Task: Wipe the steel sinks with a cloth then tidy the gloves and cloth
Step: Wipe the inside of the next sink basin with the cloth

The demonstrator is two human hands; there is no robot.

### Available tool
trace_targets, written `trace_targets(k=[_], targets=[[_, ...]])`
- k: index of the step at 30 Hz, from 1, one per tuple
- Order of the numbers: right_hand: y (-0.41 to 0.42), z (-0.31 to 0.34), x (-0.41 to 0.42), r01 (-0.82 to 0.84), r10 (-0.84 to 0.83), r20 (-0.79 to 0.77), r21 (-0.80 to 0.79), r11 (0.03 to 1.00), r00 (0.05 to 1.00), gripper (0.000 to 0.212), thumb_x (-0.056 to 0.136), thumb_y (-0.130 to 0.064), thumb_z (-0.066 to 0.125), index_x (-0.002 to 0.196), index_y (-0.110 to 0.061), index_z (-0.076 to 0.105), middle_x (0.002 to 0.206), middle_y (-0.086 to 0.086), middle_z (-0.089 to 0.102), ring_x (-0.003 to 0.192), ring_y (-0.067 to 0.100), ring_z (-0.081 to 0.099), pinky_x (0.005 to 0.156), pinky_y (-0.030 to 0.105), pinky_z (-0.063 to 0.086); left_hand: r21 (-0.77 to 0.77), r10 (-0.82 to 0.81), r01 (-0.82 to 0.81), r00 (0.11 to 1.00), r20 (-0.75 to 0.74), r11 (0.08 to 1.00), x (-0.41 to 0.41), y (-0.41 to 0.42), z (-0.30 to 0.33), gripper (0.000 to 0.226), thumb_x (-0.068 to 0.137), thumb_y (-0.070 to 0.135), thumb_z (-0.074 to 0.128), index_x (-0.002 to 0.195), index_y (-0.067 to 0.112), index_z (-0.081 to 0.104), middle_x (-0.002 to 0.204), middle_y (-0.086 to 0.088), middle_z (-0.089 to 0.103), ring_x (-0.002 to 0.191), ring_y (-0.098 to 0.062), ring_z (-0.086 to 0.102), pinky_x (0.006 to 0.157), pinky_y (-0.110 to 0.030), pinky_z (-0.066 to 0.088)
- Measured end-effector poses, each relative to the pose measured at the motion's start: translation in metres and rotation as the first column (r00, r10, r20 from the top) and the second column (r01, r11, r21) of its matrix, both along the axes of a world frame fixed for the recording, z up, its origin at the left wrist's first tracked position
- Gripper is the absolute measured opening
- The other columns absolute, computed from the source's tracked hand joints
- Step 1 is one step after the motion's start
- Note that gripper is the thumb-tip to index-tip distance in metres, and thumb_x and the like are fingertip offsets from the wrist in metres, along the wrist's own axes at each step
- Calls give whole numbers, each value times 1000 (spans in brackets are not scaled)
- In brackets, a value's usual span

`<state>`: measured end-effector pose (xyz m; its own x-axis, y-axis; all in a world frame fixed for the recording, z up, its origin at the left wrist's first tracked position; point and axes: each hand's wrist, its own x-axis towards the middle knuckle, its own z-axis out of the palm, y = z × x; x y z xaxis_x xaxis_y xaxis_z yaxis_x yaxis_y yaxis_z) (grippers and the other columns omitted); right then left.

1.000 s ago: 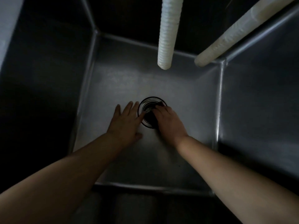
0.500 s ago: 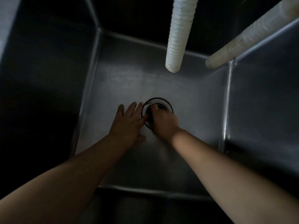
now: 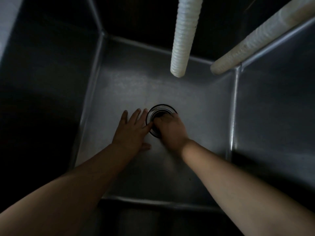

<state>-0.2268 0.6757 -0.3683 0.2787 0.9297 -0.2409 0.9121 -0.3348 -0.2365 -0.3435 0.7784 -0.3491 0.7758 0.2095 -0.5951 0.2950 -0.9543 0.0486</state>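
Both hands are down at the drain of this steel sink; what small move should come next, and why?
Probably lift the right hand up off the drain. Its curled fingers reach into the opening, though what they grip is hidden in the dim light. The left hand lies flat on the sink floor beside the rim, seemingly bracing. No cloth is visible, so wiping cannot begin yet.

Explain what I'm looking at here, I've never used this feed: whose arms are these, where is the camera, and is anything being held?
No machine here: these are a person's two bare arms, filmed by one camera worn on their head, looking down into a deep steel sink. The left hand lies flat on the sink floor, fingers spread, beside the round drain. The right hand is curled over the drain with its fingertips down in it; the dim light hides whether its grip holds anything. Two white ribbed hoses hang in from above. No cloth or gloves are in view.
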Motion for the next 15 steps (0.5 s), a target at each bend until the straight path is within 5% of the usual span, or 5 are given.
trace_targets(k=[5, 9, 15], targets=[[-5, 3, 0, -57, 62, 200, -27, 998, 978, 22, 74, -22, 69, 95, -18, 69, 95, 2, 70, 92, 27, 61, 78, 34, 45, 21, -9, 9, 1000, 15, 1000, -1, -1, -4, 86, 86, 66, 41, 149, 30, -4, 156, -11, -19, 144, -29, -13, 115, -55, -5], [-4, 3, 2, -115, 160, 162, -255, 960, 974, 43, 93, -26, 39, 134, -17, 47, 133, 6, 49, 121, 31, 36, 95, 42, 28, 22, -10, 9, 1000, 27, 1000, -1, 0, -4, 84, 85, 66, 41, 150, 31, 0, 157, -11, -18, 145, -29, -12, 114, -55, -6], [4, 6, -6, -87, 146, 188, -289, 953, 971, 42, 95, -28, 35, 129, -10, 50, 128, 11, 53, 123, 34, 32, 100, 47, 24, 18, -12, 12, 1000, 21, 1000, -1, 1, -3, 83, 85, 65, 42, 150, 32, 2, 157, -10, -18, 145, -29, -12, 115, -55, -4]])
